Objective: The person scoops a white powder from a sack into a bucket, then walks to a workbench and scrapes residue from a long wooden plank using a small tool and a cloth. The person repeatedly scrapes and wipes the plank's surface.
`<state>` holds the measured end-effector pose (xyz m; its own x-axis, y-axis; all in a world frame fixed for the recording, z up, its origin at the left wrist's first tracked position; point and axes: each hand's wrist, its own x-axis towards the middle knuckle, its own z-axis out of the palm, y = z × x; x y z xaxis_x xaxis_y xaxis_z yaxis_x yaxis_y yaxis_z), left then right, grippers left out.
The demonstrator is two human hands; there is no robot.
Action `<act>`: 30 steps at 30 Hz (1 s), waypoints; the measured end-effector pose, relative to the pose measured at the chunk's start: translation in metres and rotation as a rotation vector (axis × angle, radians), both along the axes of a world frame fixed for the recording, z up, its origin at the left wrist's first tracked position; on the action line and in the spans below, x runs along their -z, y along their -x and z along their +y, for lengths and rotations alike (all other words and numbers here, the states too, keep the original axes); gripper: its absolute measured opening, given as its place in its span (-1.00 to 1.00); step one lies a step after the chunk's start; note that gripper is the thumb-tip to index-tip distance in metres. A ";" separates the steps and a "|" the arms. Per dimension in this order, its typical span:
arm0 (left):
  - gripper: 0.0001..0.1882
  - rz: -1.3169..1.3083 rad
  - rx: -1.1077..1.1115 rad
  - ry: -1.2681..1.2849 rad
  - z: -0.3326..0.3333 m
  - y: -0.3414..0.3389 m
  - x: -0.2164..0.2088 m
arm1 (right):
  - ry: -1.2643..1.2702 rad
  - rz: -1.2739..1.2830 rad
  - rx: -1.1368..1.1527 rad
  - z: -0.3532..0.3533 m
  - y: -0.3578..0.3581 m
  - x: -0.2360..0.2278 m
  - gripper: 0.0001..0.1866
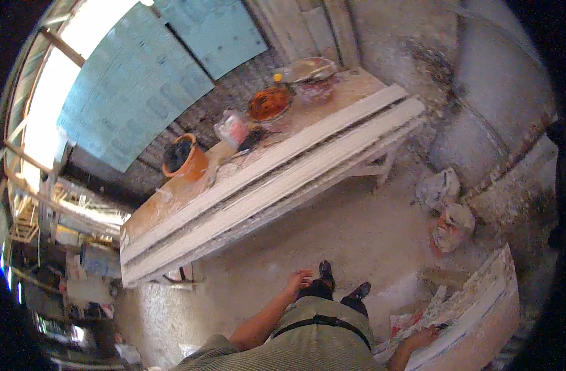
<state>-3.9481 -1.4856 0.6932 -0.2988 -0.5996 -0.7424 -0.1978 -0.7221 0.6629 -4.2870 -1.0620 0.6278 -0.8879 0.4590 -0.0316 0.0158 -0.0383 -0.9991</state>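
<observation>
My left hand [300, 280] hangs free beside my left hip, its fingers loosely apart with nothing in them. To my right, my right hand [424, 337] is low over a pale, powdery board or bench top [481, 321]. Its fingers are closed around a small dark thing [442, 326], too small and blurred to name. Ahead of me stands a long wooden table [156, 216]. Two long whitish boards or mouldings [283, 180] lie side by side along its near edge, a dark gap between them. Neither hand touches the table.
On the table's far side are an orange bucket [193, 166], a white-and-red bag [233, 128], a basin of orange-brown stuff [270, 102] and a covered tub [314, 86]. Two sacks [440, 188] [454, 226] lie on the floor at right, near a large grey tank-like shape [493, 93].
</observation>
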 end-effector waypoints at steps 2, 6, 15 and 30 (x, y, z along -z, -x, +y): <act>-0.59 -0.015 -0.175 -0.024 -0.004 -0.044 0.003 | 0.142 -0.021 -0.098 -0.042 -0.014 0.002 -0.49; -0.65 -0.107 -0.281 0.229 -0.060 -0.109 -0.012 | -0.081 -0.436 -0.489 -0.160 -0.020 -0.060 -0.51; -0.70 -0.613 -0.094 1.093 -0.435 -0.220 -0.041 | -0.266 -0.219 -0.485 -0.364 -0.040 -0.155 -0.48; -0.55 -0.762 0.121 0.678 -0.625 -0.298 0.052 | -0.627 -0.201 -0.240 -0.357 -0.158 -0.151 -0.59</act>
<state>-3.6502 -2.1108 0.6414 0.0242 -0.9606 -0.2768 -0.7835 -0.1902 0.5916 -4.1293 -1.4188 0.7791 -0.9716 0.2365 0.0007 0.1386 0.5717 -0.8087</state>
